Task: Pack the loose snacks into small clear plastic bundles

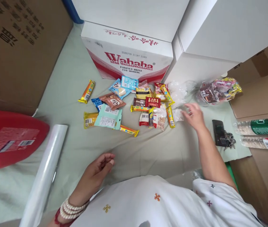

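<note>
My right hand (194, 116) reaches over the cloth with its fingers loosely apart. Its fingertips are beside a small clear plastic wrapper (178, 115); whether they touch it I cannot tell. Just left of that stands a yellow snack stick (170, 116). My left hand (100, 168) hovers low over the cloth, fingers curled in against the thumb, with nothing seen in it. In the middle lies a loose pile of packaged snacks: a mint-green packet (108, 116), a brown packet (115, 101), a light blue packet (129, 82) and a red packet (152, 101). A crumpled clear bag (180, 91) lies behind.
A Wahaha water carton (131, 60) stands behind the snacks. To the right are a clear bag of snacks (219, 91), a phone (218, 129), keys (228, 140) and plastic bottles (261, 126). A plastic film roll (45, 173) and a red object (13, 138) lie left.
</note>
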`<action>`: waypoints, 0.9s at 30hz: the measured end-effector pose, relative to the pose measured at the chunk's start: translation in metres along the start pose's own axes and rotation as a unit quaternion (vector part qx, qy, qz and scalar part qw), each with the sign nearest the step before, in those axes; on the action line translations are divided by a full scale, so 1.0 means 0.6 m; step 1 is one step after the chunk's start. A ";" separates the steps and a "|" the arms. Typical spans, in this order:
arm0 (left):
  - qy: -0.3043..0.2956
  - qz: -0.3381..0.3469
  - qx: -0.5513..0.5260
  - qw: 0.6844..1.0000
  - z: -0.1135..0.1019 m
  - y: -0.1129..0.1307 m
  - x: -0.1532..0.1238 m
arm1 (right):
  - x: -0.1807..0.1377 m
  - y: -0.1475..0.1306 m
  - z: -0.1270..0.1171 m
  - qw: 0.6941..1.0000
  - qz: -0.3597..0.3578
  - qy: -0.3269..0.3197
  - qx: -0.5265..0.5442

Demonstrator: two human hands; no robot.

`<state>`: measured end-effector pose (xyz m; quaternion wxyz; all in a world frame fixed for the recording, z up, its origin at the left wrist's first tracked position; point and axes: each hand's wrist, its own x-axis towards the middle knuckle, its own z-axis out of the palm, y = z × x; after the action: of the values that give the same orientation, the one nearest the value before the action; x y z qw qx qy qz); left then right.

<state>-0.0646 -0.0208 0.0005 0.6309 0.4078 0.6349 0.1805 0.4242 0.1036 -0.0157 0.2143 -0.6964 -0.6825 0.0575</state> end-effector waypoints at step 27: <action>0.018 0.224 -0.108 0.968 0.094 0.040 0.062 | -0.192 -0.380 0.099 0.795 0.131 -0.240 0.541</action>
<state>0.0008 0.0053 -0.0139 0.6035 0.4656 0.5150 0.3921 0.1841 -0.0010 -0.0079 0.3757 -0.5133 -0.4720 0.6104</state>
